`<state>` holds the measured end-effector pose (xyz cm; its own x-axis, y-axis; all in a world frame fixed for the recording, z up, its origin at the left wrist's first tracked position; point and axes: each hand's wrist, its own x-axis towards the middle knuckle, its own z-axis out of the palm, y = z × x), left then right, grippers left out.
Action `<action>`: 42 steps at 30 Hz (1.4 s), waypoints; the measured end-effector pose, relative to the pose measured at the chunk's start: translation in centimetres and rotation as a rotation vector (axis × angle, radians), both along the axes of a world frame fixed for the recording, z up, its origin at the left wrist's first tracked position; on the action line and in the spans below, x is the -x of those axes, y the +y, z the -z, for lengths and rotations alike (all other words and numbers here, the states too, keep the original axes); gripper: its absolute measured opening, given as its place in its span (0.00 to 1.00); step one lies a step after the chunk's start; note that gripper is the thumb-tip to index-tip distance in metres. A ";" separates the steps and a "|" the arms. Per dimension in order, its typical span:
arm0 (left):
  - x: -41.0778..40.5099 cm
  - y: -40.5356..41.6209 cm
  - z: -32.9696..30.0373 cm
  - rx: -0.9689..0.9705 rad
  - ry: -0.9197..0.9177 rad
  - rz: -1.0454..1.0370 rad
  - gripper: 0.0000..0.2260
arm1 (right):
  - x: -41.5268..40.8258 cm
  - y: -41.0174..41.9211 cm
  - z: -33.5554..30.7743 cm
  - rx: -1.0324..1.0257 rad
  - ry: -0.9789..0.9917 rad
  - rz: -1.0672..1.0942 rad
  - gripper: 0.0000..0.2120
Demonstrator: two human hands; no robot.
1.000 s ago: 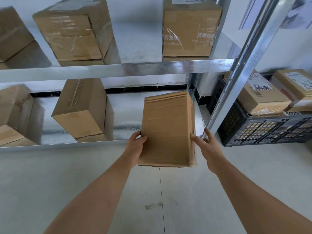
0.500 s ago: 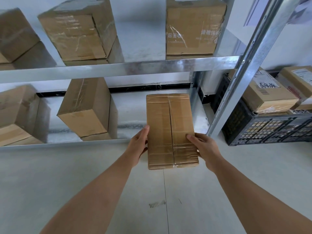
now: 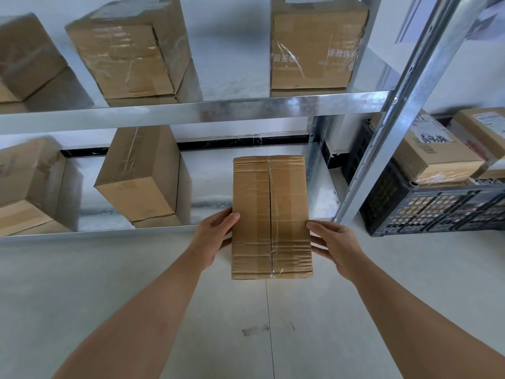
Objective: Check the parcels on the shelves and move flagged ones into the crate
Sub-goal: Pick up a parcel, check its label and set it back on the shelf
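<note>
The parcel [image 3: 271,217] is held in the air before the lower shelf [image 3: 95,231], left hand [image 3: 211,240] and right hand [image 3: 334,246] gripping its long sides. Stiff taped cardboard, probably light; side grips suit it. The crate [image 3: 426,212] sits to the right.
</note>
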<state>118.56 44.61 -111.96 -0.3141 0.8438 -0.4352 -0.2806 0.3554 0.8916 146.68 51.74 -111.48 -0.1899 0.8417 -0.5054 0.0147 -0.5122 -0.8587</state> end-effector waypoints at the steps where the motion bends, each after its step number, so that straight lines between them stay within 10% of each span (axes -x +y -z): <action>1: 0.0 0.0 0.0 -0.004 -0.007 -0.002 0.23 | 0.1 0.0 -0.1 -0.003 -0.004 0.000 0.09; 22: -1.5 0.8 0.7 -0.007 -0.040 0.015 0.18 | -0.4 0.2 -0.3 0.004 0.039 0.115 0.08; 28: -1.0 0.9 1.2 0.005 -0.084 -0.032 0.14 | -0.3 0.5 -0.2 0.011 -0.131 0.049 0.52; 31: 0.1 0.6 1.4 0.046 -0.023 -0.099 0.14 | 0.5 0.4 0.5 0.039 -0.150 -0.049 0.59; 36: 1.6 -0.1 1.8 0.125 0.455 -0.229 0.03 | 4.0 -0.1 0.9 -0.035 -0.164 -0.135 0.55; 42: 2.8 -0.2 2.6 0.082 0.382 -0.116 0.11 | 4.6 0.2 1.4 -0.088 -0.188 -0.090 0.36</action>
